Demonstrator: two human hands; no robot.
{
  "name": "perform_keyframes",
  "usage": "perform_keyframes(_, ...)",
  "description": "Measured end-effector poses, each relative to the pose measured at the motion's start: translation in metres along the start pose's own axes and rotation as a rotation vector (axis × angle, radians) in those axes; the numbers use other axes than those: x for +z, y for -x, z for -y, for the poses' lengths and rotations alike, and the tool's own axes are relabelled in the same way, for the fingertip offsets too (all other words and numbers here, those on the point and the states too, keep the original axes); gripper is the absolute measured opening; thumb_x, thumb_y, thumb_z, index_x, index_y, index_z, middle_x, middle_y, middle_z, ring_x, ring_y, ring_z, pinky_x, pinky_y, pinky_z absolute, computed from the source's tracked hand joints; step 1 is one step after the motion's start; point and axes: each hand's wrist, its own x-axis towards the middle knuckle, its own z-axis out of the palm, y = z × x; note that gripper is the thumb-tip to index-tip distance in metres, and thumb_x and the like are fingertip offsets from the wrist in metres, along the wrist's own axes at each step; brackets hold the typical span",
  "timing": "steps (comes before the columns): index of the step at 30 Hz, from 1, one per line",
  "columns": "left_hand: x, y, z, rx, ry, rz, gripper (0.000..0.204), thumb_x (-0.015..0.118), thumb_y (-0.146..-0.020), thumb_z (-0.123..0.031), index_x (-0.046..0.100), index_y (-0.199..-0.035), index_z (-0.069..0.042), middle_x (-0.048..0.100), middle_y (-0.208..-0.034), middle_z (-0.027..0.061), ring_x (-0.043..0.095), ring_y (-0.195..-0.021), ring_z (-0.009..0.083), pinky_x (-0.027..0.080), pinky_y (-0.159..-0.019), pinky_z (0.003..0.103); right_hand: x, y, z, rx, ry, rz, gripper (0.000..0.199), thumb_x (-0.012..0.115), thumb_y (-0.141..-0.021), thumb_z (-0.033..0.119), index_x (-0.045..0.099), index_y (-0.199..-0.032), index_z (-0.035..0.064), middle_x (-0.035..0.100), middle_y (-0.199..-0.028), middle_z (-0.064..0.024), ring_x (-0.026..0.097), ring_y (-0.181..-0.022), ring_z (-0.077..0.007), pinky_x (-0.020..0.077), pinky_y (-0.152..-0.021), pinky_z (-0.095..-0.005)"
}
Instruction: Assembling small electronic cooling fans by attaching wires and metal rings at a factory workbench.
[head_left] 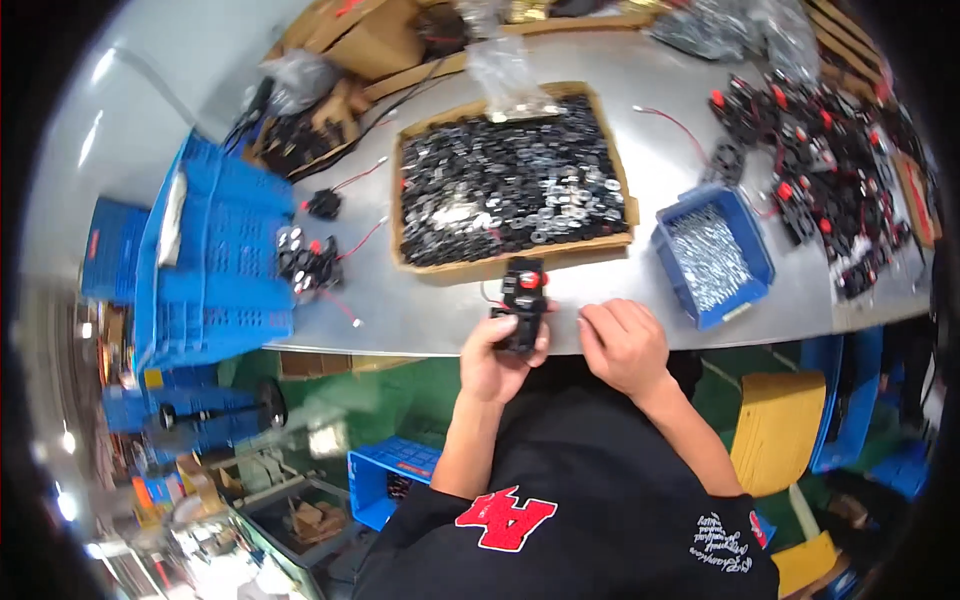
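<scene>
My left hand [492, 368] is closed around a small black plastic assembly [523, 285] with a red round part on top, held upright at the table's near edge. To its right, my right hand [630, 348] hovers apart from the assembly, fingers curled with thumb against them; anything in them is too small to make out. Just beyond both hands lies a shallow cardboard tray [632, 212] full of small black and shiny ring-like parts. A blue bin [764, 262] of small silver screws [708, 258] sits right of it.
Black assemblies with red parts and wires [830, 165] are heaped at the far right. Several similar wired pieces [310, 262] lie left of the tray, beside a tall blue crate [215, 270]. A clear plastic bag [508, 75] rests on the tray's far side. A yellow chair [778, 430] stands at lower right.
</scene>
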Motion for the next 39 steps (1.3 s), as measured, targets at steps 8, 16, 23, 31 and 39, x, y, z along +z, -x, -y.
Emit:
perform_keyframes(8,-0.025,0.034,-0.054,0.362,-0.936,-0.454,0.035,0.069,-0.085,-0.015,0.057,-0.113,0.001,0.064,-0.096,0.0054,0.060,-0.081,0.0110,0.050,-0.071,0.026,-0.003,0.007,-0.002,-0.064,0.171,-0.071,0.008,0.066,-0.076,0.009,0.063,-0.083,0.0074,0.057,-0.073,-0.0065,0.057,-0.065,-0.0253,0.0449,-0.060,-0.0363)
perform_keyframes(16,-0.137,0.022,-0.184,0.604,-1.519,-0.752,0.036,0.066,-0.090,-0.016,0.056,-0.114,0.009,0.067,-0.098,0.0138,0.063,-0.085,0.0151,0.051,-0.076,0.028,0.002,0.020,-0.004,-0.155,0.104,-0.127,0.011,0.068,-0.074,0.012,0.063,-0.082,0.0076,0.054,-0.068,-0.0035,0.057,-0.061,-0.0216,0.0441,-0.055,-0.0342)
perform_keyframes(23,-0.154,-0.021,-0.194,0.977,-2.048,-1.230,0.046,0.062,-0.091,-0.041,0.060,-0.109,0.001,0.061,-0.105,0.0157,0.057,-0.099,0.0356,0.046,-0.083,0.043,-0.106,0.037,-0.046,-0.112,0.529,-0.410,0.012,0.068,-0.075,0.009,0.066,-0.086,0.0095,0.064,-0.077,-0.0044,0.061,-0.062,-0.0228,0.0488,-0.054,-0.0346)
perform_keyframes(31,-0.131,-0.014,-0.133,1.154,-2.124,-1.497,0.060,0.062,-0.088,-0.049,0.054,-0.112,0.006,0.057,-0.107,0.0193,0.053,-0.105,0.0357,0.045,-0.088,0.046,-0.252,-0.007,-0.212,0.395,0.576,-0.058,0.060,0.071,-0.074,0.011,0.053,-0.131,0.0097,0.049,-0.138,-0.0131,0.050,-0.122,-0.0330,0.0380,-0.105,-0.0386)
perform_keyframes(39,-0.114,0.003,-0.078,1.175,-1.896,-1.193,0.038,0.062,-0.092,-0.025,0.054,-0.113,0.005,0.056,-0.111,0.0196,0.052,-0.104,0.0345,0.041,-0.092,0.044,-0.276,-0.026,-0.226,0.679,0.391,-0.060,0.052,0.082,-0.068,0.023,0.065,-0.112,-0.0010,0.062,-0.082,-0.0071,0.057,-0.070,-0.0146,0.0465,-0.064,-0.0288)
